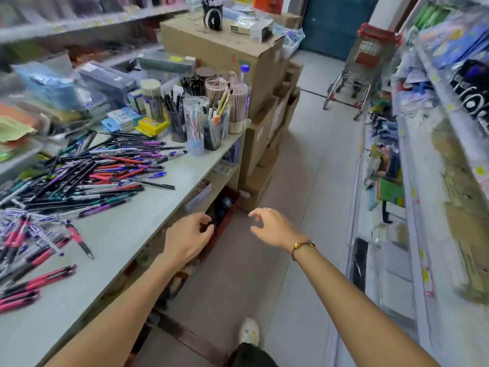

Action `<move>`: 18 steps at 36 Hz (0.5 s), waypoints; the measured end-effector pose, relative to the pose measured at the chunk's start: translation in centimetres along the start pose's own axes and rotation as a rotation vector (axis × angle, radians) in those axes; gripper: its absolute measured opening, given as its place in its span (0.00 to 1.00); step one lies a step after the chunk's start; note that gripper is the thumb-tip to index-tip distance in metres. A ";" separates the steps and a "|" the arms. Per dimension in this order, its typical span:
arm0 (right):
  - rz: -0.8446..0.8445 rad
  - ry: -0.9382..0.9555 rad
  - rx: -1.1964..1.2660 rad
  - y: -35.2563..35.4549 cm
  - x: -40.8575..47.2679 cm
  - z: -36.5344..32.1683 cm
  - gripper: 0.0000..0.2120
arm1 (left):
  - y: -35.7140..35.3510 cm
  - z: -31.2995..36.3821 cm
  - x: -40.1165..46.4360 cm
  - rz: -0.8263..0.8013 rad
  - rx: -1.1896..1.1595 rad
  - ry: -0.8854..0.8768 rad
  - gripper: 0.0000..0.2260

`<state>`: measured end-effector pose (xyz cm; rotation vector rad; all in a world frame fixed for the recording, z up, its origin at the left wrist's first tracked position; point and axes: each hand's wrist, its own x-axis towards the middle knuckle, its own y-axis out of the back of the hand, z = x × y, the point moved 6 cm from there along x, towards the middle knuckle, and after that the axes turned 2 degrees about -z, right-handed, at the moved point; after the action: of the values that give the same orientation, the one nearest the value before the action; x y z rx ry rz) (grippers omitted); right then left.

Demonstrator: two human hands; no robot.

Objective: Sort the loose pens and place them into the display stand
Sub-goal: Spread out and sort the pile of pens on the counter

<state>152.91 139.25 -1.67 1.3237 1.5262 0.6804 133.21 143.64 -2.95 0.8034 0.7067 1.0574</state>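
A big heap of loose pens (87, 176) in black, red, purple, blue and teal covers the left of the grey counter (137, 229). More pink pens (31, 282) lie nearer the front left. Clear pen cups (195, 125) packed with pens and pencils stand at the counter's far end. My left hand (185, 239) hovers past the counter's front edge, fingers curled, holding nothing. My right hand (272, 226) hangs over the aisle floor, fingers spread and empty, a red cord bracelet on its wrist.
Stacked cardboard boxes (238, 56) stand beyond the counter. A red crate (227, 215) sits on the floor under the counter edge. A shopping trolley (362, 67) is at the aisle's far end. Shelves of stationery (436, 128) line the right side. My shoe (250, 332) shows below.
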 end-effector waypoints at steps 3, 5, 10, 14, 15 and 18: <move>0.011 0.074 -0.047 2.4 5.1 -1.0 0.19 | 1.6 -1.1 3.2 0.108 -0.026 0.109 0.12; 0.002 0.118 -0.064 3.4 8.2 -2.2 0.19 | 2.6 -2.2 5.1 0.141 -0.010 0.158 0.12; -0.051 0.240 -0.104 4.7 14.8 -6.3 0.18 | 5.6 -5.7 9.5 0.181 0.005 0.245 0.12; -0.063 0.308 -0.089 5.0 19.7 -9.8 0.16 | 8.0 -9.4 12.3 0.179 0.030 0.380 0.13; -0.069 0.321 -0.084 5.0 20.9 -10.8 0.16 | 8.7 -10.4 12.9 0.192 0.055 0.403 0.13; -0.085 0.361 -0.081 4.7 24.5 -13.8 0.17 | 11.1 -13.5 14.9 0.265 0.072 0.431 0.13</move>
<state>143.73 166.15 0.22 1.1091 1.8082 0.9547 121.87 163.64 -2.51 0.7507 1.0257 1.4762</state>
